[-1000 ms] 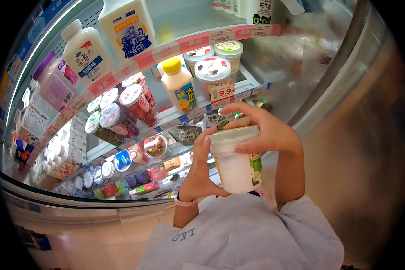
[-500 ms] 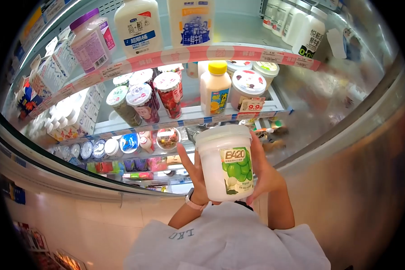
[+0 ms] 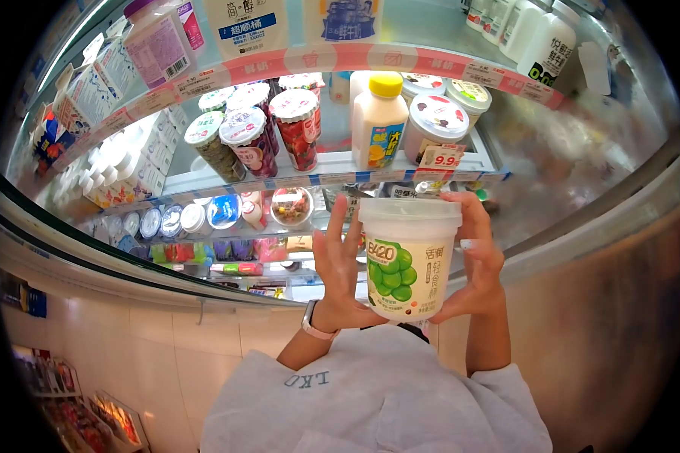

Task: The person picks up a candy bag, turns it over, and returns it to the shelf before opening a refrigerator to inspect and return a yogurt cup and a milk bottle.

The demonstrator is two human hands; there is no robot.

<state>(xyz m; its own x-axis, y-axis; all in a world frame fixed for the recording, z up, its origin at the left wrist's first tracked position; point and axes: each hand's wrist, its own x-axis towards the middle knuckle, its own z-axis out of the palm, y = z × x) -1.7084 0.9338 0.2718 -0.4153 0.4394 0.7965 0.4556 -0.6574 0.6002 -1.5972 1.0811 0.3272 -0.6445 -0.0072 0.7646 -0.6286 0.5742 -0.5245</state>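
Clamping one tub, left hand and right hand have turned its grape label leftward; three lidded cups stand behind.

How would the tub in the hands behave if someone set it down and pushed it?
The tub looks stout, so a low push would probably slide it rather than tip it. It shows no dents, suggesting some stiffness. It looks smooth, perhaps slippery.
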